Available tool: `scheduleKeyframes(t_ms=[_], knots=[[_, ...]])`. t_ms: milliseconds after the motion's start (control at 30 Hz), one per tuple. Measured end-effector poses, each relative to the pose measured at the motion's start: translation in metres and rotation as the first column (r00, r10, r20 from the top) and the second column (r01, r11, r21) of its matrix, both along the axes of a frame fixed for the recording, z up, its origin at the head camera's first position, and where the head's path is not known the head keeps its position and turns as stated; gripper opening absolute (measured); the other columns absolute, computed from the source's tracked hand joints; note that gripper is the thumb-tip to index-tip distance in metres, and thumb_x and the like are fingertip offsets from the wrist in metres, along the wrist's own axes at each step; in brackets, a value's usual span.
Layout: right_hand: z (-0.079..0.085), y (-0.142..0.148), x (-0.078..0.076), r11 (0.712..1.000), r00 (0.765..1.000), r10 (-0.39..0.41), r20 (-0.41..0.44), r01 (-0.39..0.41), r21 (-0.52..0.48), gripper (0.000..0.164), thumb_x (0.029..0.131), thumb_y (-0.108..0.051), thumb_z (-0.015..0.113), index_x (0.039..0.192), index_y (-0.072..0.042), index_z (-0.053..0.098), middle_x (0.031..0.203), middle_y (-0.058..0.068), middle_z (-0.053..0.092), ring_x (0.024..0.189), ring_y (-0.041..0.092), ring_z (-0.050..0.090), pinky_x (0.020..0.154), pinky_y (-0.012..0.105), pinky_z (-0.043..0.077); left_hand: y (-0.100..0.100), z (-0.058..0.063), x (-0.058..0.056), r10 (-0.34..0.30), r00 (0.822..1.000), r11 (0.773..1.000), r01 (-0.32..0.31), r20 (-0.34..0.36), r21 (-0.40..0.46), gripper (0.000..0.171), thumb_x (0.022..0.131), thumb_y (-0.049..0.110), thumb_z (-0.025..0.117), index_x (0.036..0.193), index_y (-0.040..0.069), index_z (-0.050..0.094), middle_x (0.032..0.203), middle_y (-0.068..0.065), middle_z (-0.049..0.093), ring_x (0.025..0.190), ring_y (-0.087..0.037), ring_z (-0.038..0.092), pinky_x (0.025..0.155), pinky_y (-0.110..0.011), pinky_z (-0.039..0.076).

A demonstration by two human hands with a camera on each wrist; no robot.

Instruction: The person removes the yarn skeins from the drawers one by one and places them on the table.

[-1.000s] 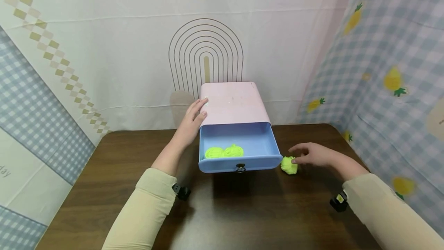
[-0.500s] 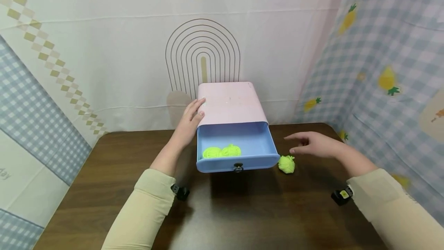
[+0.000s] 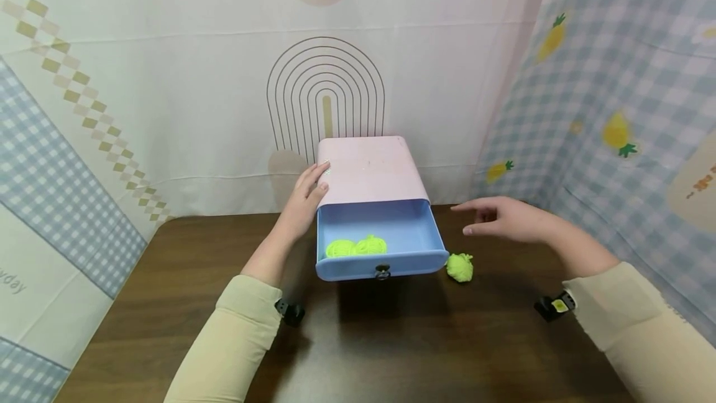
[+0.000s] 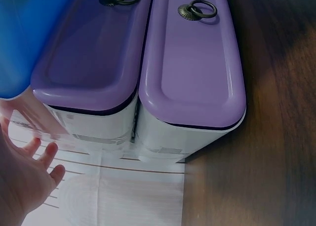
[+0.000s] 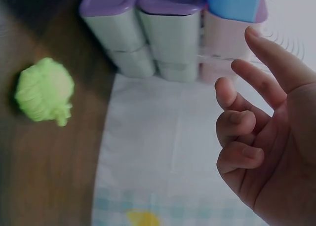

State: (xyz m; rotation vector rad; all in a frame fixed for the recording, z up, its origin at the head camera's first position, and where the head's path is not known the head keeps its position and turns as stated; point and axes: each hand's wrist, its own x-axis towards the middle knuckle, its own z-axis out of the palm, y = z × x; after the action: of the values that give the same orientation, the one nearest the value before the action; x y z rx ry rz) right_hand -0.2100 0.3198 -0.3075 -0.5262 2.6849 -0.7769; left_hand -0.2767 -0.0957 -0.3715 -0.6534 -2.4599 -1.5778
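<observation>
Pink drawer casing (image 3: pixel 371 170) meets the left grip (image 3: pixel 304 201), its fingers unclenched along the left edge; the right grip (image 3: pixel 506 219) hovers, thumb and forefinger apart, near a lime-green yarn ball (image 3: pixel 460 268) on the wooden surface (image 3: pixel 403 347), just right of the extended blue drawer (image 3: pixel 416 262), where two more yarn balls (image 3: pixel 371 245) sit.

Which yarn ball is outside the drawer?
The lone yarn ball on the table, nearest the right hand; the other two balls lie inside the open blue drawer.
</observation>
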Motion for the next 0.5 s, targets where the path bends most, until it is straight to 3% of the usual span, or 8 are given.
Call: scheduleKeyframes(t_ms=[267,500], knots=[[0.031,-0.02,-0.002,0.999,0.999,0.047,-0.027,-0.047,0.004,0.057,0.09,-0.046,0.07,0.141,-0.026,0.056,0.091,0.004,0.062,0.073,0.024,0.053,0.061,0.035,0.048,0.0,0.001,0.0,0.004,1.0,1.0,-0.004,0.004,-0.002,0.056,0.103,0.052,0.039,0.154,0.031,0.036,0.163,-0.01,0.015,0.147,-0.036,0.02,0.112,-0.063,0.022],[0.05,-0.042,-0.001,0.995,0.995,0.096,-0.034,-0.096,-0.001,0.052,0.09,-0.045,0.071,0.137,-0.027,0.06,0.092,0.004,0.064,0.081,0.024,0.057,0.066,0.036,0.05,0.0,0.003,0.003,-0.001,1.0,1.0,0.001,0.0,-0.004,0.055,0.103,0.048,0.039,0.154,0.029,0.036,0.163,-0.012,0.015,0.147,-0.037,0.021,0.112,-0.065,0.022]])
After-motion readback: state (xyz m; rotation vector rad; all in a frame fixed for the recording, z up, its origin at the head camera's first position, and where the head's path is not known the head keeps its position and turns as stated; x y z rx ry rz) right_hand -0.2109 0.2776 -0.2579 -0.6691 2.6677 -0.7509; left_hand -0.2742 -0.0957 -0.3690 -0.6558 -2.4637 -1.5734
